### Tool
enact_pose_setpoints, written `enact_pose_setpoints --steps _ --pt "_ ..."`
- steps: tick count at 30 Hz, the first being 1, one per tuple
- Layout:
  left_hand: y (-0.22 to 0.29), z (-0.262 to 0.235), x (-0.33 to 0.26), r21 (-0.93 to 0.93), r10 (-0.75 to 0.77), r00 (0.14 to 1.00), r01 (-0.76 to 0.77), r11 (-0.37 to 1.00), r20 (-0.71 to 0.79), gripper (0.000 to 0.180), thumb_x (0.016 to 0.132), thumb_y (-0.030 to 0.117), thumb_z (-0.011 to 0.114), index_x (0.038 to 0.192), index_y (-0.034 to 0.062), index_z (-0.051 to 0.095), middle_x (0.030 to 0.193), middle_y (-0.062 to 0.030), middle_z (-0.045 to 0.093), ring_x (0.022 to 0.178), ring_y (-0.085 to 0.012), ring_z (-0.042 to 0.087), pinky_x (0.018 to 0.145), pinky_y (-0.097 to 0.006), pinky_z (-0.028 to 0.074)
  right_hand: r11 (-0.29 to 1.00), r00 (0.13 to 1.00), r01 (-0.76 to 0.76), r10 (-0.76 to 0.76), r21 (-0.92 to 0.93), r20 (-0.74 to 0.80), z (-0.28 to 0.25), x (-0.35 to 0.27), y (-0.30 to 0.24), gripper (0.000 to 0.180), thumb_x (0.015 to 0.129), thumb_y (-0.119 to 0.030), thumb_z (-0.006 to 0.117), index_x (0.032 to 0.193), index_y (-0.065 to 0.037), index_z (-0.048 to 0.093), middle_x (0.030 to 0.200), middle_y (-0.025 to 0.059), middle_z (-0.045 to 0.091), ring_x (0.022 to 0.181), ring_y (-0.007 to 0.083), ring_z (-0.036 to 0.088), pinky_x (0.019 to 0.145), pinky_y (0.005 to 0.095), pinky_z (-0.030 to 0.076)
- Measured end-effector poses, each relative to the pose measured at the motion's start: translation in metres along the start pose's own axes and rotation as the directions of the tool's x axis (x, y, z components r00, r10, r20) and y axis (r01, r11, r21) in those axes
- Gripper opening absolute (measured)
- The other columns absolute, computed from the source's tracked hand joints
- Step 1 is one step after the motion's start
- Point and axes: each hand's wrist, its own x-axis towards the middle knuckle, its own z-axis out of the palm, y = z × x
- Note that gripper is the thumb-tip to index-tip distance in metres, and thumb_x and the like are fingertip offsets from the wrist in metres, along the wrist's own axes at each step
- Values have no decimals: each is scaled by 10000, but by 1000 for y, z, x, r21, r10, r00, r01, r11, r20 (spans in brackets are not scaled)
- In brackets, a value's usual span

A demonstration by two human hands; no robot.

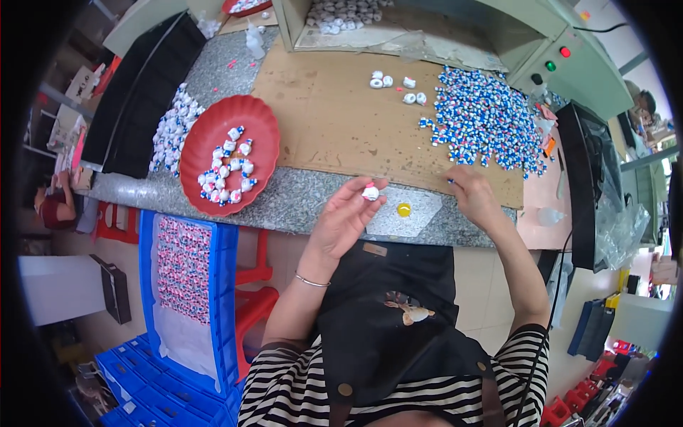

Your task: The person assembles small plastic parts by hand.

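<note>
Between the fingertips and thumb of my left hand (pixel 337 222) is a small white figurine head (pixel 371 192) with pink bits on it. My right hand (pixel 472 198) is closed in a pinch on a tiny blue piece (pixel 450 181), mostly hidden by the fingers. Just below and between the hands, a round yellow blob (pixel 404 209) lies on a pale sheet (pixel 420 226) at the bench edge. A large heap of small blue, white and pink pieces (pixel 487 117) spreads beyond my right hand. Several white heads (pixel 410 83) stand on the cardboard (pixel 320 121) farther back.
At left, a red scalloped plate (pixel 193 149) holds several white-and-blue figurines, beside a white heap (pixel 174 128). Below it stands a blue crate (pixel 226 285) of small pink pieces. A green-grey cabinet (pixel 583 75) with buttons closes off the back; a black bin (pixel 580 178) stands right.
</note>
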Motion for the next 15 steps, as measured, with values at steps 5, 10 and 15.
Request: enact_pose_setpoints --steps 5,10,15 --pt "-5 -6 -3 -1 2 997 -2 1000 82 277 944 47 536 1221 55 536 1162 -135 591 1054 -229 611 930 -295 511 982 995 -5 23 -188 96 12 -2 4 101 829 -46 598 914 -17 643 870 155 625 814 370 624 700 434 508" --pt "-4 -14 -15 16 -28 999 27 1000 17 284 948 58 538 1232 60 525 1153 -135 599 1033 -219 621 912 -286 518 957 991 11 27 -289 128 7 4 4 101 828 -77 618 908 -31 658 839 144 615 793 362 627 682 437 509" --pt "-6 -15 -16 20 -14 994 17 1000 -106 344 955 63 523 1298 53 495 1180 -175 596 1008 -211 633 891 -286 531 985 1000 11 -9 -174 15 10 -4 2 92 817 -58 629 898 -35 666 819 145 612 768 354 628 658 443 505"
